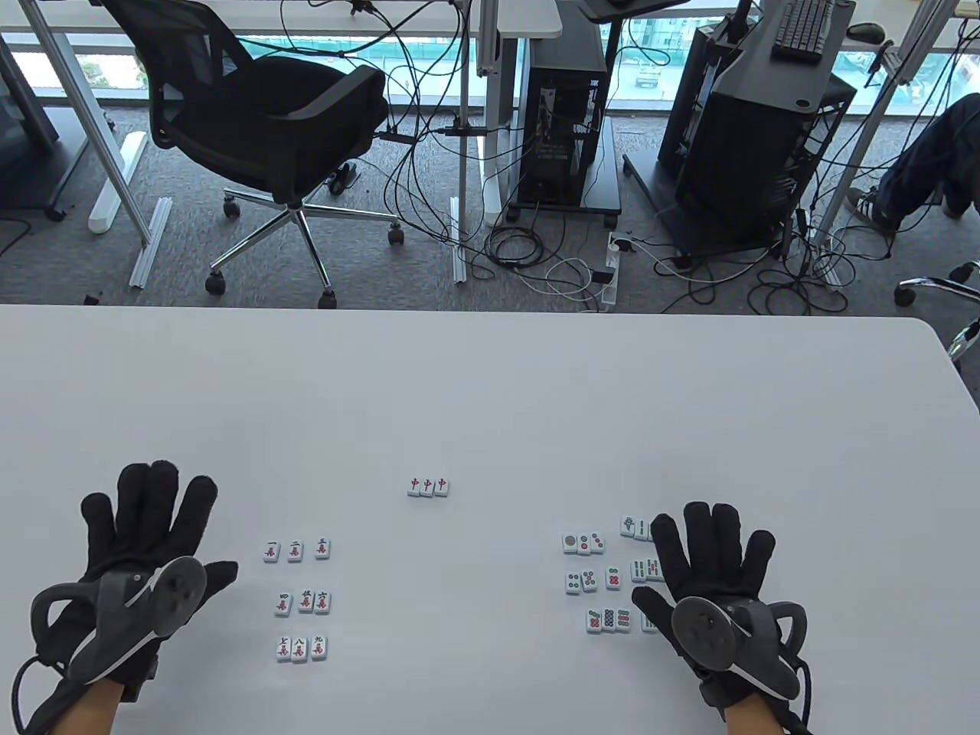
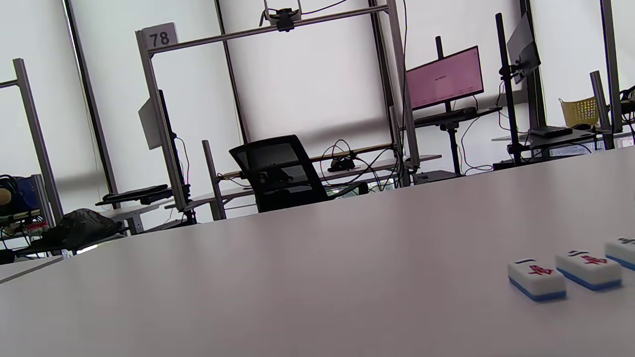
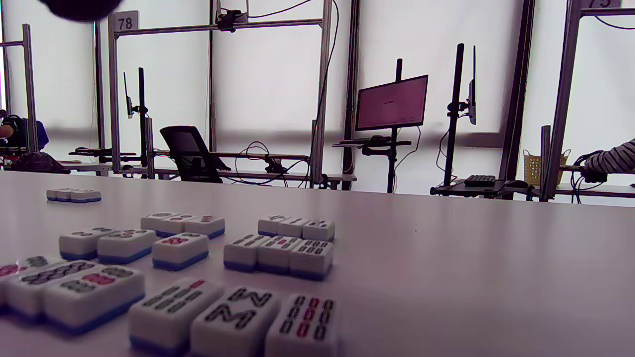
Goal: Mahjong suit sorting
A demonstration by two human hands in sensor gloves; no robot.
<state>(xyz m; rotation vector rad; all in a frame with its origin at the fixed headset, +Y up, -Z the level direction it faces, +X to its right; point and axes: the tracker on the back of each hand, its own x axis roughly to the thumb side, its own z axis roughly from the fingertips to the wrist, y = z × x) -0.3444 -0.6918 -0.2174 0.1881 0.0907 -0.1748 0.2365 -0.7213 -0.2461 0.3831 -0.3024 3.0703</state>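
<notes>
White mahjong tiles lie face up in groups on the white table [image 1: 490,398]. The character tiles [image 1: 302,598] form three rows of three at the left, and two of them [image 2: 565,275] show in the left wrist view. Three red-dragon tiles [image 1: 428,486] sit in the middle. Dot tiles [image 1: 589,579] fill three rows at the right, with bamboo tiles [image 3: 278,253] beside them, partly hidden in the table view under my right hand [image 1: 708,555]. That hand lies flat with fingers spread over the bamboo tiles. My left hand [image 1: 149,517] lies flat and spread, left of the character tiles, holding nothing.
Beyond the table's far edge stand a black office chair [image 1: 268,122], computer towers [image 1: 563,130] and loose cables on the floor. A person's leg and shoe [image 1: 911,176] show at the far right. The table's right corner [image 1: 938,337] is rounded.
</notes>
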